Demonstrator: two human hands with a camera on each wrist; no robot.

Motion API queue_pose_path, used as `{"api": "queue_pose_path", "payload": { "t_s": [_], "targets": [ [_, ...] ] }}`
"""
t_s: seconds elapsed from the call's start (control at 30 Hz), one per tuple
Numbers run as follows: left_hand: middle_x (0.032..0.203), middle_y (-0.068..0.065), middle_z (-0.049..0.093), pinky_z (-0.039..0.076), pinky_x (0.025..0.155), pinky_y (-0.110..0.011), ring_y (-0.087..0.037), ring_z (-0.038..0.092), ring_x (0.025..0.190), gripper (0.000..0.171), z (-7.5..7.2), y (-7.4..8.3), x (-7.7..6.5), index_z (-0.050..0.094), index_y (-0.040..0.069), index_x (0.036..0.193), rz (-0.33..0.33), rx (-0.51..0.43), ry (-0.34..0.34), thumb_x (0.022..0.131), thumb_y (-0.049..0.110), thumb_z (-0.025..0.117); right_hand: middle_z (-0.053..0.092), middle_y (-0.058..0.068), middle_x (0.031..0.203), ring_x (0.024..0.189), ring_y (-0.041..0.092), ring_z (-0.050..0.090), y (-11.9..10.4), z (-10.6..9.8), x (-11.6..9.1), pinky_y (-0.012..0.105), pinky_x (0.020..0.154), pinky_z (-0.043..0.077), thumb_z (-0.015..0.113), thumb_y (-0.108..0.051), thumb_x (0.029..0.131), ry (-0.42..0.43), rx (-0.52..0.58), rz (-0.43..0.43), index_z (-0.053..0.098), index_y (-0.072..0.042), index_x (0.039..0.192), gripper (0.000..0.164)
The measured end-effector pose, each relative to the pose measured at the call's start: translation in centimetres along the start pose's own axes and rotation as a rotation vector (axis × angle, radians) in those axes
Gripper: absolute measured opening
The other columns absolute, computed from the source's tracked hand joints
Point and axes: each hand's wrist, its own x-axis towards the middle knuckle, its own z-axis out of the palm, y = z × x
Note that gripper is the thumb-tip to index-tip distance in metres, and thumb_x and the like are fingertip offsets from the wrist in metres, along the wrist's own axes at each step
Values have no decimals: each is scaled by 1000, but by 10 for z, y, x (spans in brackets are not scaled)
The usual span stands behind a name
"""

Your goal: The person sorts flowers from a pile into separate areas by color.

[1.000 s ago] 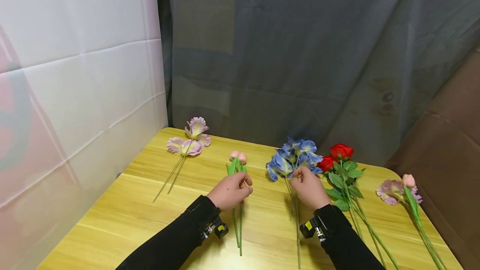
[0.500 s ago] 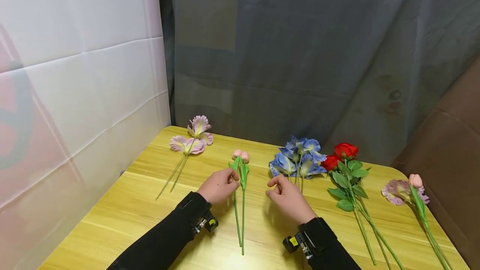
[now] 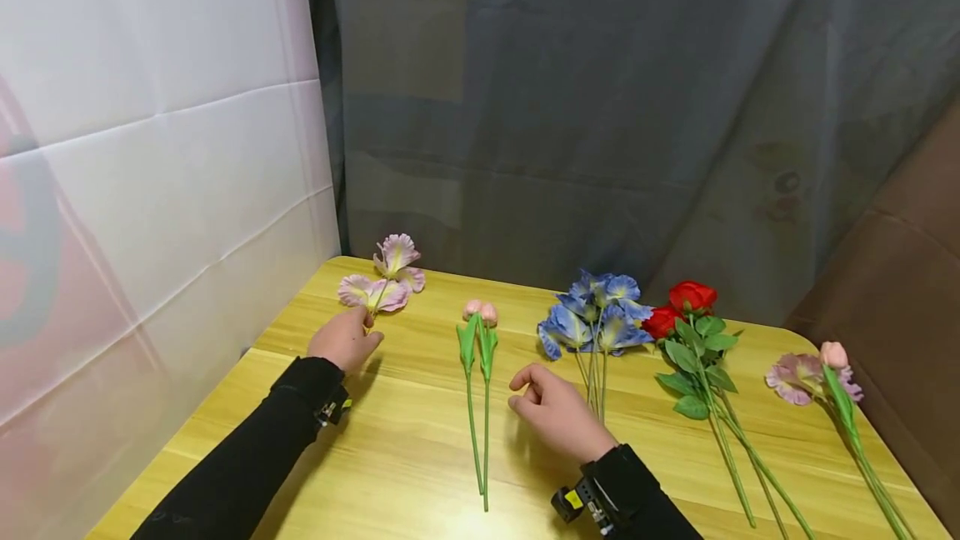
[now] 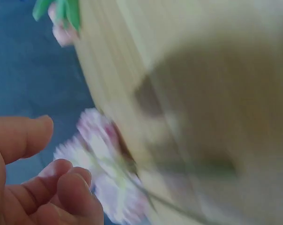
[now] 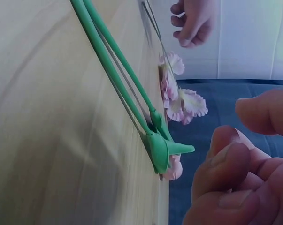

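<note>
Two pale purple irises (image 3: 397, 255) lie at the back left of the wooden table. My left hand (image 3: 342, 342) is just above their stems; in the left wrist view its thumb and loosely bent fingers are apart, with nothing between them. Two pink tulips (image 3: 488, 314) with green leaves lie side by side between my hands. My right hand (image 3: 558, 415) hovers right of the tulip stems, fingers loosely curled and holding nothing. Behind it are several blue irises (image 3: 596, 315), part of their stems hidden by the hand.
Red roses (image 3: 692, 297) with green leaves lie right of the blue irises. Farther right, a pink tulip (image 3: 834, 355) lies over a purple flower (image 3: 795, 382). A white curtain (image 3: 187, 148) hangs at the left and a grey one (image 3: 562, 107) behind the wooden table (image 3: 405, 457).
My right hand has left the blue irises and moved left. My left hand has gone from the tulips to the pale purple irises. Both tulips now lie fully in sight.
</note>
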Motion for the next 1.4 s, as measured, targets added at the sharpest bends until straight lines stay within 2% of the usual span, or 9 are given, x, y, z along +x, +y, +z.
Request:
{"api": "queue_pose_path", "payload": {
  "t_s": [0.17, 0.3, 0.4, 0.7, 0.87, 1.07, 1.23, 1.4],
  "targets": [
    [85, -8, 62, 46, 67, -43, -26, 59, 75, 29, -5, -23, -1, 61, 5, 100, -53, 53, -37, 92, 30, 73, 53, 3, 73, 57, 14, 40, -2, 3, -3, 30, 57, 34, 64, -17, 100, -43, 14, -17, 61, -6, 114, 18],
    [77, -6, 60, 44, 62, -41, -26, 57, 70, 29, -3, -28, -3, 59, 6, 91, -59, 78, -79, 90, 30, 75, 53, 3, 73, 56, 14, 39, -6, 5, -4, 30, 58, 34, 62, -18, 101, -74, 27, -29, 61, -6, 115, 19],
    [75, -7, 59, 44, 62, -42, -26, 57, 69, 26, -2, -30, -2, 57, 7, 88, -59, 107, -81, 89, 27, 74, 52, 3, 74, 57, 14, 39, -8, 5, -5, 30, 58, 34, 61, -18, 101, -89, 36, -33, 60, -6, 115, 19],
    [80, -9, 64, 51, 70, -49, -28, 60, 73, 5, 0, -37, 3, 65, 4, 84, -63, 170, -108, 86, 8, 63, 51, 4, 74, 57, 15, 39, -8, 7, -6, 31, 57, 34, 62, -21, 102, -104, 44, -26, 60, -6, 114, 19],
    [77, -8, 61, 49, 67, -47, -27, 58, 71, 8, 1, -38, 3, 63, 6, 80, -53, 152, -112, 88, 9, 62, 51, 3, 73, 56, 14, 39, -8, 8, -8, 30, 56, 33, 62, -22, 102, -108, 45, -28, 61, -8, 114, 19],
    [75, -9, 57, 45, 68, -43, -26, 55, 70, 17, -3, -38, 0, 56, 6, 78, -6, 95, -84, 95, 8, 52, 51, 3, 73, 56, 15, 38, -9, 8, -9, 30, 56, 33, 62, -23, 102, -110, 40, -25, 61, -8, 114, 19],
    [76, -10, 57, 45, 72, -44, -27, 55, 71, 19, -12, -33, -6, 54, 5, 81, 13, 64, -73, 99, 9, 48, 51, 3, 73, 56, 15, 39, -9, 8, -9, 31, 56, 33, 61, -23, 102, -110, 36, -22, 61, -8, 113, 18],
    [73, -7, 51, 41, 68, -39, -24, 52, 69, 16, -19, -24, -13, 51, 8, 82, 47, -29, -32, 98, 9, 48, 51, 3, 73, 57, 15, 39, -9, 9, -9, 31, 57, 33, 61, -23, 102, -112, 35, -20, 61, -8, 113, 19]
  ]
}}
